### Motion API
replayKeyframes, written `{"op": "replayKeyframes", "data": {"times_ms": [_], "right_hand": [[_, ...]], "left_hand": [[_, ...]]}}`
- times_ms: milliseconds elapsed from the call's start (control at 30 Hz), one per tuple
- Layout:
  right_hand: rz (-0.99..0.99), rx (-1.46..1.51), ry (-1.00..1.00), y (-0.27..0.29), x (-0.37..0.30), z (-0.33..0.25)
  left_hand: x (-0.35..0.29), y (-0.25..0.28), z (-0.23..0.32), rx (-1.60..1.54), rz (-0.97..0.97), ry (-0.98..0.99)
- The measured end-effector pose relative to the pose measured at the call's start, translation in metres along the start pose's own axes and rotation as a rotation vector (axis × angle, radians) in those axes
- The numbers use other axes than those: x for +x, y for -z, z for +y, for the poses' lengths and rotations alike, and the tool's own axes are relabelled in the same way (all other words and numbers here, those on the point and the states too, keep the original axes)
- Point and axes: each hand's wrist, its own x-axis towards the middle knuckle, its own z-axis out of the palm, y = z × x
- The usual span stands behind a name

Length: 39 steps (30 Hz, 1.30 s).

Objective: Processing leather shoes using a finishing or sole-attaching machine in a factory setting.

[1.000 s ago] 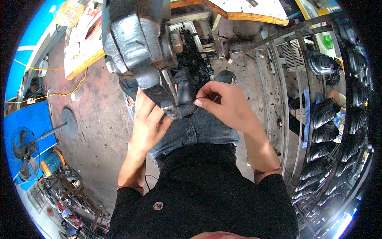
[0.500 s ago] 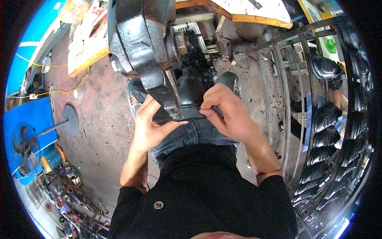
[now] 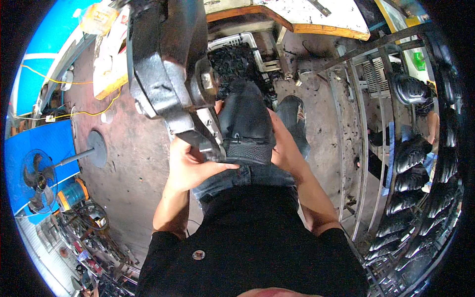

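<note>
A black shoe [image 3: 246,121] sits above my lap with its pebbled end toward me, under the tip of a dark metal machine head [image 3: 166,74]. My left hand [image 3: 190,168] grips the shoe's near left edge, thumb stretched along that edge and fingers partly hidden behind the machine's tip. On the other side my right hand [image 3: 286,148] is wrapped round the shoe, its fingers out of sight beneath. The machine's narrow tip comes down at the shoe's left near corner; whether it touches cannot be made out.
Beyond the shoe, a white plastic crate [image 3: 256,49] holds black scraps. A wood-edged worktable [image 3: 326,22] spans the far side. On the right, a metal rack [image 3: 361,148] carries several black shoes. A floor fan [image 3: 39,175] and a yellow cable [image 3: 94,114] are at left.
My right hand has left its pinch at the shoe's near edge and now wraps the right side. The shoe has turned to show more of its surface. The view has shifted slightly.
</note>
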Motion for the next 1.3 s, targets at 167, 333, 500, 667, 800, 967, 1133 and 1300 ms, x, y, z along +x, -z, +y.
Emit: {"op": "replayKeyframes", "data": {"times_ms": [167, 333, 500, 667, 800, 967, 1133, 1300], "right_hand": [[-0.039, -0.166, 0.074, 0.017, 0.002, -0.016], [-0.076, -0.186, 0.082, 0.026, 0.002, -0.024], [-0.121, -0.261, 0.038, 0.034, 0.006, -0.036], [-0.145, -0.360, 0.049, 0.047, 0.010, -0.059], [-0.215, -0.493, 0.005, 0.066, 0.013, -0.086], [-0.177, -0.712, -0.038, 0.081, 0.006, -0.122], [0.261, -0.036, -0.157, 0.109, -0.069, -0.057], [0.517, -0.064, -0.194, 0.125, -0.162, -0.058]], "left_hand": [[0.000, 0.001, -0.003, -0.028, 0.050, 0.074], [-0.002, 0.004, -0.009, 0.049, 0.053, -0.053], [-0.009, 0.005, -0.015, -0.042, 0.114, 0.025], [-0.013, 0.003, -0.021, -0.125, 0.185, 0.026], [-0.014, -0.006, -0.026, -0.215, 0.197, 0.026], [-0.020, -0.015, -0.053, -0.635, 0.171, -0.066], [-0.013, -0.033, -0.093, -1.319, 0.135, 0.300], [0.004, -0.053, -0.103, -0.848, -0.187, 0.275]]}}
